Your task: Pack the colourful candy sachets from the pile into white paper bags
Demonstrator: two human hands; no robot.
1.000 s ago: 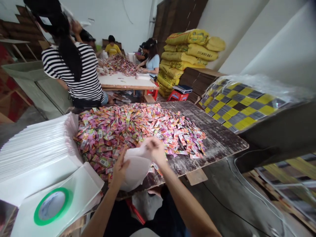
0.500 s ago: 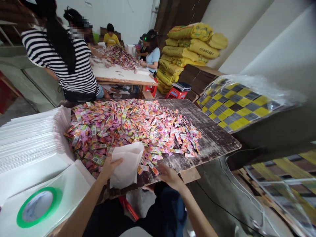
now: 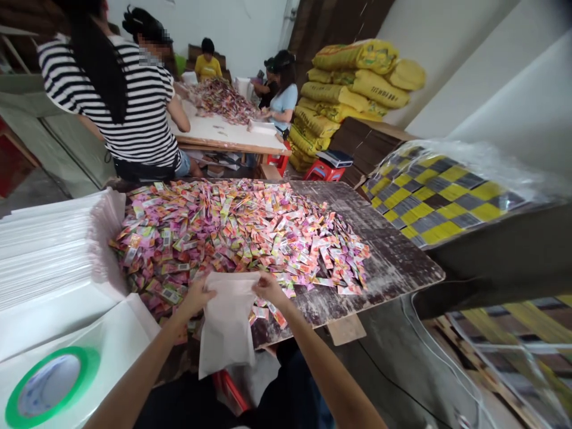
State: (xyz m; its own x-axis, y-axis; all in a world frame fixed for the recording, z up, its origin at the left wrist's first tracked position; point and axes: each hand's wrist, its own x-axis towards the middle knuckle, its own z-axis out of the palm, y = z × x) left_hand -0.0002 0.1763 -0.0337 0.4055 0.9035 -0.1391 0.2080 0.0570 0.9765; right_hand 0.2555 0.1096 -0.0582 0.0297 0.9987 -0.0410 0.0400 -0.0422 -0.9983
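A white paper bag [image 3: 227, 328] hangs between my two hands at the near edge of the dark table. My left hand [image 3: 199, 296] pinches its upper left corner. At the upper right corner, my right hand [image 3: 269, 288] grips it with closed fingers. The bag looks flat, and its lower part hangs past the table edge. Just beyond it spreads a heap of small colourful packets [image 3: 236, 226]. To the left stands a thick stack of white bags [image 3: 49, 250], with a green roll of tape [image 3: 83, 381] lying on a white sheet in front.
A person in a striped top [image 3: 129, 101] sits beyond my table [image 3: 393, 256]. Other people work round a white table [image 3: 223, 134] with another packet heap. Yellow sacks [image 3: 330, 92], a red stool [image 3: 324, 171] and a wrapped yellow-and-grey pile [image 3: 438, 190] stand to the right.
My right hand has moved from near the loose packets at the table edge up and left to grip the bag's upper right corner. The bag now hangs lower and straighter.
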